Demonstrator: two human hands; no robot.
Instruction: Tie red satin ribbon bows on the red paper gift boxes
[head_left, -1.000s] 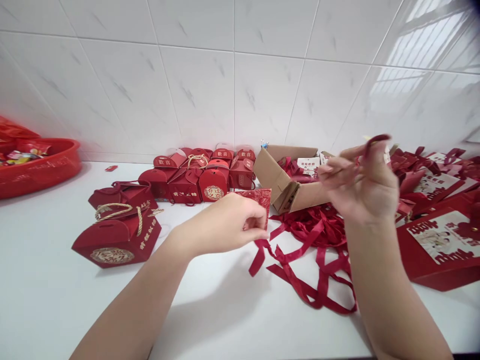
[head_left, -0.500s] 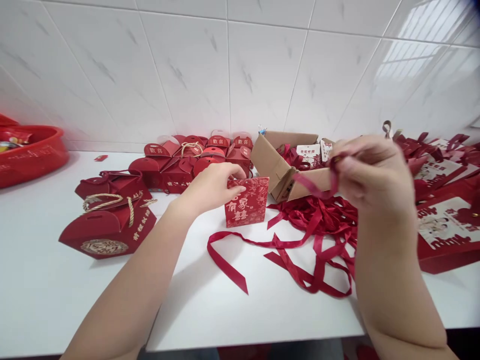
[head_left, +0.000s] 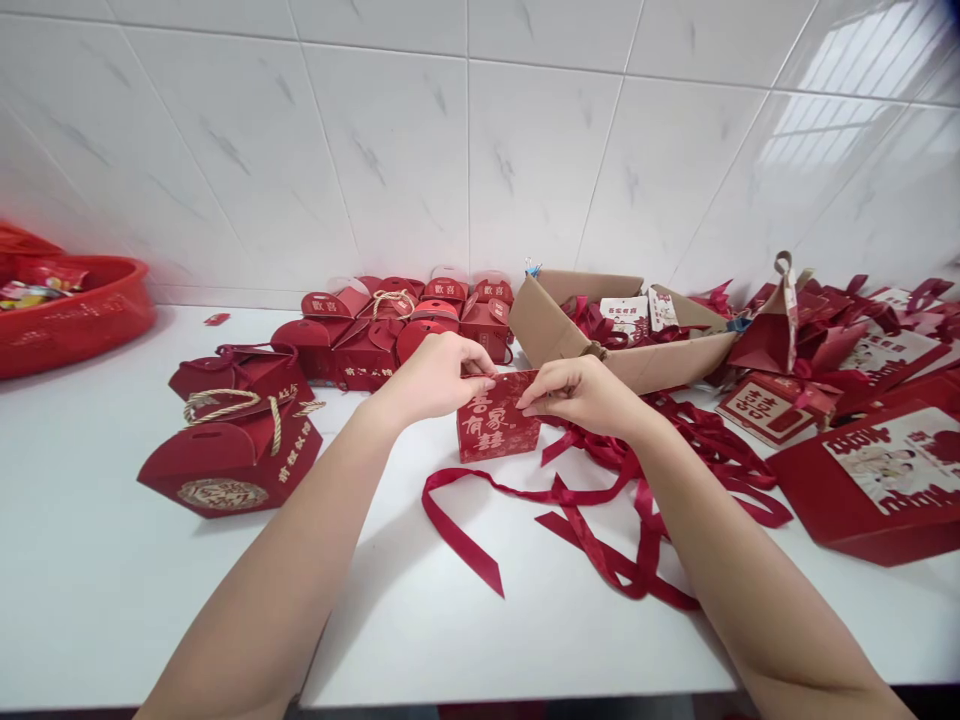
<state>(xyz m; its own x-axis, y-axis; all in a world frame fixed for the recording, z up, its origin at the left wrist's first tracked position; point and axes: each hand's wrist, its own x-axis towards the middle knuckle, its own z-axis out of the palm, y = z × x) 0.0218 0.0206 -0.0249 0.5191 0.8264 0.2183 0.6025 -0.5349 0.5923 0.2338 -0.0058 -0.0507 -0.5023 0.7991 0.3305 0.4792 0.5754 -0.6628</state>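
Observation:
A small red gift box (head_left: pixel 496 432) with pale printed characters stands upright on the white table, its top edge closed together. My left hand (head_left: pixel 444 375) pinches the box's top left corner between thumb and fingers. On the other side, my right hand (head_left: pixel 577 395) is closed at the top right edge, fingertips pressed on the front panel. No length of ribbon shows clearly in the right fingers. Dark red ribbons (head_left: pixel 600 545) lie loose in a tangle under and beside the right forearm, one strand curling out before the box.
Rope-handled red boxes (head_left: pixel 217 470) stand at left, with more red boxes (head_left: pixel 360 350) along the tiled wall. An open cardboard carton (head_left: pixel 660 368) holds cards and ribbon. Finished-looking red bags (head_left: pixel 892 480) crowd the right. A red basin (head_left: pixel 75 325) is far left.
My right hand has come down and left from above the carton, where it held a ribbon loop, to the gift box's top right edge. The left hand keeps its grip on the box.

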